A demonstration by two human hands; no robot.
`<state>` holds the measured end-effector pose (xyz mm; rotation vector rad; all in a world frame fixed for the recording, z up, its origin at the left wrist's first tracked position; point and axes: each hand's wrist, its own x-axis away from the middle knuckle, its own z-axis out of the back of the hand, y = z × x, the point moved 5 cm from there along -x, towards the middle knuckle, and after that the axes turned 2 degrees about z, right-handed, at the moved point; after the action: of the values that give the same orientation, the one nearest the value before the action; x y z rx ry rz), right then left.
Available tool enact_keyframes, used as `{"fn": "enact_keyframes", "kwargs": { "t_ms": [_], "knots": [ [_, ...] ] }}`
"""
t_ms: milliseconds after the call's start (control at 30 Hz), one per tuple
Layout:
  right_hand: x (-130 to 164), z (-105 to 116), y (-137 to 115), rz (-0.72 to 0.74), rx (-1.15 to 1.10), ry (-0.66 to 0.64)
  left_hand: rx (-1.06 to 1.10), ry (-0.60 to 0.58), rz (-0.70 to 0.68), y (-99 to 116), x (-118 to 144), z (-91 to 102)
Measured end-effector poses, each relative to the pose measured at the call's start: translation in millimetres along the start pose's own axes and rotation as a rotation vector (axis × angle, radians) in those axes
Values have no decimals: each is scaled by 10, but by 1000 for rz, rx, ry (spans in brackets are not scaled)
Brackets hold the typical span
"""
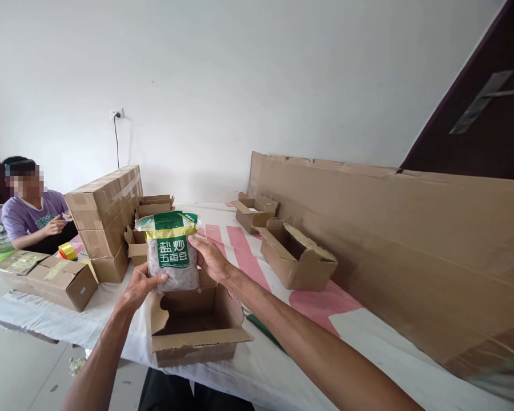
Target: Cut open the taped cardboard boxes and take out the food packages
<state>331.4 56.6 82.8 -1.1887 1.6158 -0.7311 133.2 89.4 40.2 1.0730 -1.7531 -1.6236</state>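
A plastic bag of beans (173, 251), green and white with a yellow band and Chinese lettering, is held upright between my two hands. My left hand (142, 285) grips its lower left side, the thumb across the front. On its right edge my right hand (212, 257) is closed, thumb in front and the other fingers mostly hidden behind. Just below the bag stands an open cardboard box (197, 348) at the table's front edge, flaps spread. The part of its inside that shows is bare cardboard.
Taped cartons are stacked (107, 211) at the left, with more closed boxes (62, 279) before them. Open boxes (302, 262) stand right of centre, beside a tall cardboard sheet (389, 240). A yellow tape roll (67, 251) lies near a seated person (38, 217).
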Motion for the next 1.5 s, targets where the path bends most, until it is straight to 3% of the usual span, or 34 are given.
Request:
{"fn": "enact_keyframes", "kwargs": {
  "t_ms": [200,367,467,600,733,800,967,1133,1300,1400,1500],
  "knots": [
    [-5,51,26,-11,54,37,71,4,-4,31,8,-40],
    [63,39,-11,30,102,-97,74,31,-5,18,-2,-34],
    [74,104,-13,-24,183,-166,65,59,-30,109,-67,-10],
    [45,298,-48,-36,380,-190,21,119,-111,374,-210,62],
    [94,457,18,-106,800,-252,40,190,-182,589,-265,142],
    [164,492,87,-190,929,-310,78,209,-183,611,-242,161],
    [313,542,113,-337,999,-427,79,205,-133,489,-181,127],
    [343,613,19,-445,975,-546,64,128,-87,321,-217,-16],
    [191,491,-176,-137,568,-235,44,98,-55,153,-246,-120],
    [140,272,-181,16,336,-195,14,91,-59,130,-247,-145],
    [82,123,-161,116,242,-154,-15,68,-93,207,-264,-160]
  ]
}}
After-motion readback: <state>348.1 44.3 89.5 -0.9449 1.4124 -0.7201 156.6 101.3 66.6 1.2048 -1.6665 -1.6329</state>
